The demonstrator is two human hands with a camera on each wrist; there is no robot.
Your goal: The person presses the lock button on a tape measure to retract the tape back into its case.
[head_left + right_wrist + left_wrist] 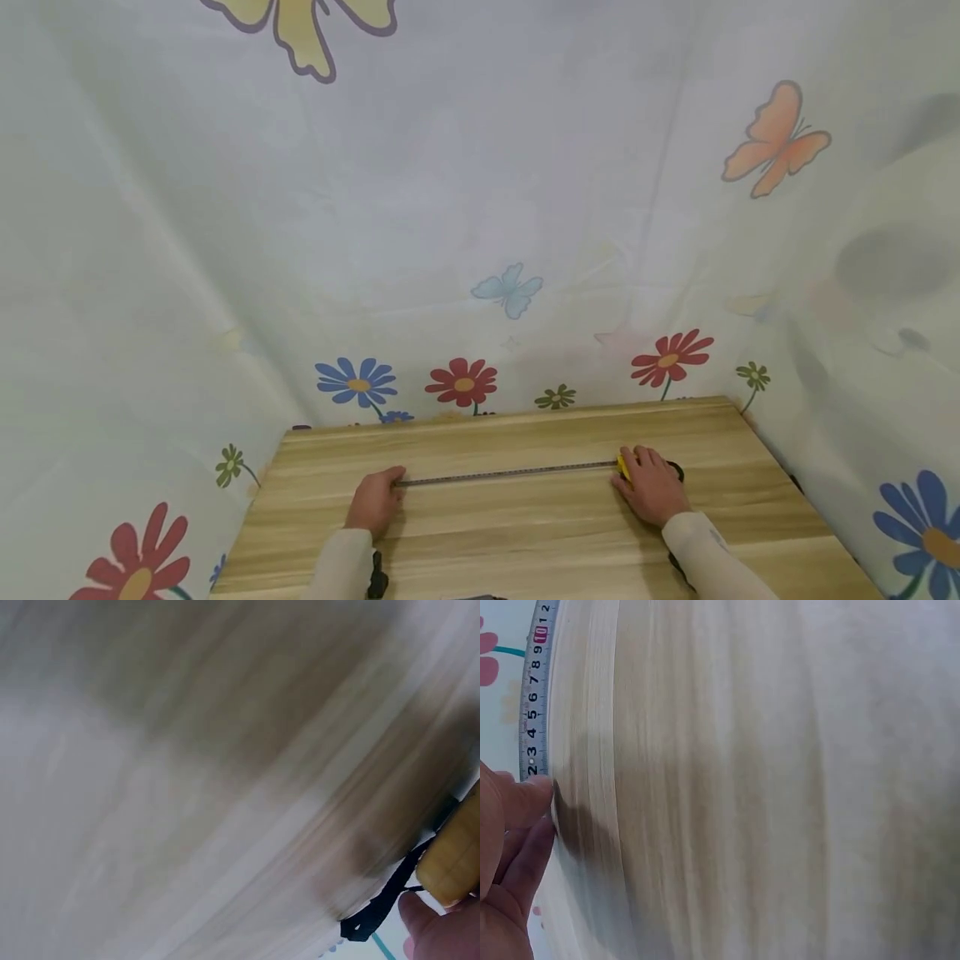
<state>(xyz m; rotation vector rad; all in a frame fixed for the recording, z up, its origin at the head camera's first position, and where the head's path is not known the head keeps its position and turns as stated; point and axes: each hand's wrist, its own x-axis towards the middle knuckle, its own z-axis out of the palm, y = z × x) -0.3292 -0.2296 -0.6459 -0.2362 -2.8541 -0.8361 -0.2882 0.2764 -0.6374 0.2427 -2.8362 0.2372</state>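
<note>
A metal tape measure blade (510,474) runs from side to side above the wooden tabletop (525,533), pulled out between both hands. Its free end is pinched by the thumb and fingers of my left hand (375,502). Printed numbers from 2 to 12 show on the blade (537,697) in the left wrist view, rising away from the fingertips. My right hand (651,486) grips the yellow tape measure case (623,467), covering most of it. In the right wrist view, the case (454,851) and its black strap (382,900) appear at the lower right, beside the thumb.
A pale fabric backdrop (450,167) printed with flowers and butterflies surrounds the table behind and at both sides. The table's far edge meets it closely. A small dark object (480,597) shows at the bottom edge of the head view.
</note>
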